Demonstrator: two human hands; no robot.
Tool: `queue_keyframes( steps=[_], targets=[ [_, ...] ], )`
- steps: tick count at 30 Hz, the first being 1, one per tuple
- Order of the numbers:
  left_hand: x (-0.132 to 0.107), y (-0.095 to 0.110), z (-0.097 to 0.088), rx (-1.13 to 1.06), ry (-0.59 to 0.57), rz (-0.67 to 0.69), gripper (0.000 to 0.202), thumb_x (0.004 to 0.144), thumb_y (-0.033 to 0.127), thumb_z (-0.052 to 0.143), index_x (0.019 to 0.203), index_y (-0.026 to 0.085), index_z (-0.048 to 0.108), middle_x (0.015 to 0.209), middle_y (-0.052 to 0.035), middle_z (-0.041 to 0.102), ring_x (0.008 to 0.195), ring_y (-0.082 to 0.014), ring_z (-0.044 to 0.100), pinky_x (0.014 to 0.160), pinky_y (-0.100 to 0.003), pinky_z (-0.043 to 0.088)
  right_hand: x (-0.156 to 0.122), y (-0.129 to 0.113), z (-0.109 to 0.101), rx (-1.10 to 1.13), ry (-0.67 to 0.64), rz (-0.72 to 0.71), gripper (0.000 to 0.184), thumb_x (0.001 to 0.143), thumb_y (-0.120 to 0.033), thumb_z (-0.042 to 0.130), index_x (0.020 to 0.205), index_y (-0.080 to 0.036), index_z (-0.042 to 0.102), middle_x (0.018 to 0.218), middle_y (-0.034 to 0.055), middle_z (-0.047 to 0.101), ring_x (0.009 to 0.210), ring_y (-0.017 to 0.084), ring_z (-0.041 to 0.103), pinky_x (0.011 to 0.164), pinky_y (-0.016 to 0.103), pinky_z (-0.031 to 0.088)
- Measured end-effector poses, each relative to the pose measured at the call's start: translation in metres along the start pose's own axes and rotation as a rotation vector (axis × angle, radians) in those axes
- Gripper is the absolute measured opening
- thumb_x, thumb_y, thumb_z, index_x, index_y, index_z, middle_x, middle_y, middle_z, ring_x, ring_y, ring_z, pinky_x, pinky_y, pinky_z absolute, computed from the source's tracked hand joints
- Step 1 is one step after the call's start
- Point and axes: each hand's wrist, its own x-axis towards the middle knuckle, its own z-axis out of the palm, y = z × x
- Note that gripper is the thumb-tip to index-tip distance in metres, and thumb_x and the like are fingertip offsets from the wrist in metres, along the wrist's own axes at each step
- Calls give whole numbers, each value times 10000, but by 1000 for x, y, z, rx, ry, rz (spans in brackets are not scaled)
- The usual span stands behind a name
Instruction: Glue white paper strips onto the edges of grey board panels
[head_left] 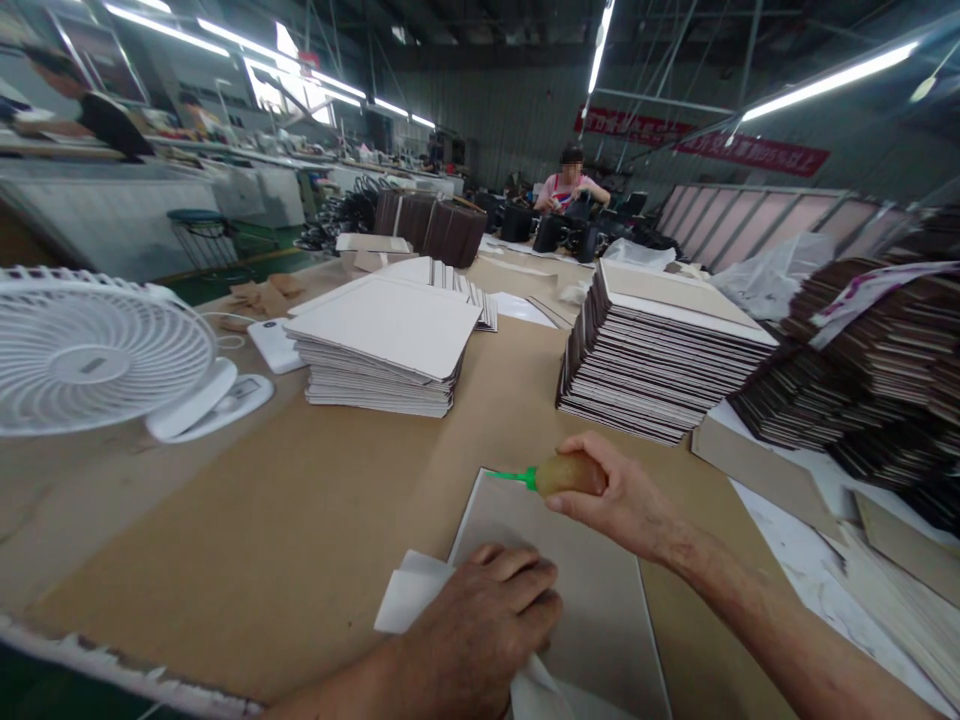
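Observation:
A squeeze glue bottle (570,475), amber with a green nozzle, lies sideways in my right hand (619,495), the fingers wrapped round it. The nozzle tip points left, at the far left corner of a flat grey board (592,590) with pale edges. My left hand (487,620) rests on the board's left part, its fingers curled over a soft white sheet (412,590), paper or cloth. That sheet sticks out to the left and below the hand. Most of it is hidden under my palm.
White boards (390,320) are stacked beyond the hands at left, dark-edged boards (660,350) at right. A white fan (97,350) and a white phone-like device (277,345) are at left. Dark brown pieces (885,340) pile up at far right. A co-worker (570,185) sits across the table.

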Motion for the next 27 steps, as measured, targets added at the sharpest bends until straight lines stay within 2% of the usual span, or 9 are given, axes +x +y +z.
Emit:
queue_keyframes(
  steps=[8,14,18,27],
  targets=[
    [-2,-1,2,15,-5,12,349,900,288,484,1232,182,479,1379,-37,474,1242,-234,382,1012,-413,318,8,-11,2,-94,28,-128,254,779,-300,659,997,-217,559,885,-10,599,765,154,552,656,268,406],
    [-2,-4,4,-3,26,23,387,886,303,515,1254,193,471,1370,-47,481,1227,-246,406,1003,-418,325,18,-20,2,-185,11,-192,203,789,-269,646,967,-207,571,852,-15,571,742,144,519,649,260,371],
    [-3,-4,-1,-1,-10,29,402,873,313,543,1250,193,468,1365,-43,483,1236,-242,403,997,-401,343,25,-30,1,-253,6,-236,197,777,-261,652,949,-203,574,820,-18,557,698,135,498,627,255,345],
    [-1,-6,5,21,-19,44,424,870,347,549,1248,174,463,1381,-59,462,1227,-262,398,1000,-417,333,47,-65,-8,-468,-82,-278,166,756,-300,652,862,-192,585,774,-14,587,643,122,478,555,247,260]
  ],
)
